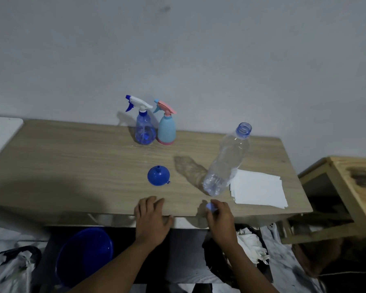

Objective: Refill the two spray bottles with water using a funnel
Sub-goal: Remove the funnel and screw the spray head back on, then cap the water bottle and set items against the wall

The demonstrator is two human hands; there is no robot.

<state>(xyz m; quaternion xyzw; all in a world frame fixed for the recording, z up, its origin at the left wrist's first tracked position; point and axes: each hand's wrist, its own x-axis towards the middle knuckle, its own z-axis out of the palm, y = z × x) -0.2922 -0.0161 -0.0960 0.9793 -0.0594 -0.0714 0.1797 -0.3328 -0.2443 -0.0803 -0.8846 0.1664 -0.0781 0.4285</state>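
The left grip [151,218] lies flat, fingers relaxed, on the surface [72,157] edge; the right grip [220,218] pinches a blue cap [210,206]. The blue spray bottle [145,132] and pink-topped spray bottle [167,132] stand at the back, and the funnel [158,175] sits inverted mid-surface.

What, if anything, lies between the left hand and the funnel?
Nothing visible. Only bare tabletop separates the left hand from the funnel; the water bottle stands off to the right.

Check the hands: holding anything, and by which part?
Right hand pinches the small blue cap by its edge at the fingertips. Left hand holds nothing; it rests open on the table at its front edge.
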